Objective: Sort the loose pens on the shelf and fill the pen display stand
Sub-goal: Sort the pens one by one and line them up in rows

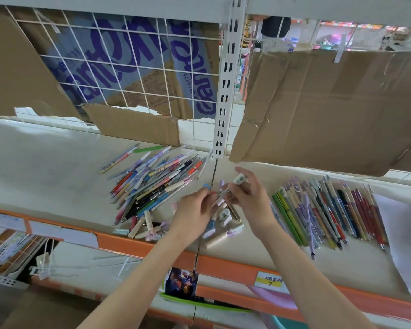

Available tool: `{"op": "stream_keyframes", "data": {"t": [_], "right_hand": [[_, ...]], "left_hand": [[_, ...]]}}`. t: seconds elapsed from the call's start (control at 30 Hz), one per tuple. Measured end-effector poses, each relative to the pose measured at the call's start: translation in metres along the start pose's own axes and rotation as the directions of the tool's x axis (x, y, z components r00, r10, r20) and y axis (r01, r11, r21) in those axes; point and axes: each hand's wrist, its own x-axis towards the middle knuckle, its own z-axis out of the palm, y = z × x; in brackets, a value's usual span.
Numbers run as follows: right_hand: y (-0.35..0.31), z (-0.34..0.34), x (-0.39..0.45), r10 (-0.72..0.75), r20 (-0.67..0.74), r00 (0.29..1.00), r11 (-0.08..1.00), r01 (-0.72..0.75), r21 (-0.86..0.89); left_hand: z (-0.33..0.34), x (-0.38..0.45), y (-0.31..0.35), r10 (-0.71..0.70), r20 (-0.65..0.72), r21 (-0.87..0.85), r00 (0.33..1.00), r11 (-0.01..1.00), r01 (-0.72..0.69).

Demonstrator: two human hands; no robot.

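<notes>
From over the person's shoulders, a jumbled heap of slim plastic pens in mixed colours (pixel 150 184) lies on the pale shelf (pixel 45 167), while a tidy combed-out row of pens (pixel 330 210) sits well to the right. Between them, the left hand (pixel 195 210) and right hand (pixel 249 198) both pinch a thin pen with a chunky white charm cap (pixel 239 179). It looks light, stiff and slick; I'd grip the barrel, since the cap might pull off.

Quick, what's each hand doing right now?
Left hand: pinches a pen.
Right hand: holds a capped pen.
</notes>
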Motion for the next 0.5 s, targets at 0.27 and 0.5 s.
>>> {"op": "stream_keyframes", "data": {"t": [0.27, 0.5], "right_hand": [[0.008, -0.063, 0.011, -0.069, -0.128, 0.989, 0.697, -0.044, -0.716], [0.018, -0.076, 0.003, -0.022, -0.056, 0.998, 0.384, -0.044, -0.922]], "left_hand": [[-0.041, 0.009, -0.054, -0.141, -0.087, 0.527, 0.986, 0.834, 0.165], [-0.038, 0.009, -0.057, -0.144, -0.081, 0.598, 0.986, 0.784, 0.164]]}}
